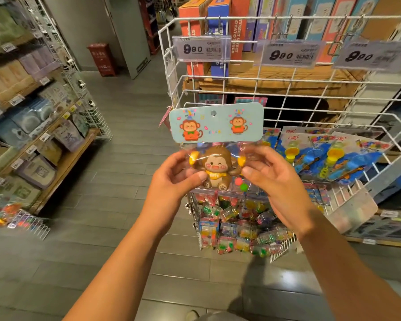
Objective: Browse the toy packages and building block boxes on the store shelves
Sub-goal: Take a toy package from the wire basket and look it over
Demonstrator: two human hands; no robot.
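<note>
Browsing looks well underway: at the frame's centre, the left hand [175, 176] and right hand [272, 176] hold up a monkey toy package [215, 144], each pinching a side of its clear bag between thumb and curled fingers. Left to inspect, by my reckoning: the building block boxes [220, 24] at upper right, and the blue toy packs [315, 154] in the wire basket [380, 126].

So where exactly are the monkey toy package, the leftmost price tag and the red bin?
monkey toy package [216, 122]: head view, on its blue header card between the two printed monkeys.
leftmost price tag [202, 49]: head view, middle of the tag, beside the printed price.
red bin [101, 59]: head view, on its front face.
</note>
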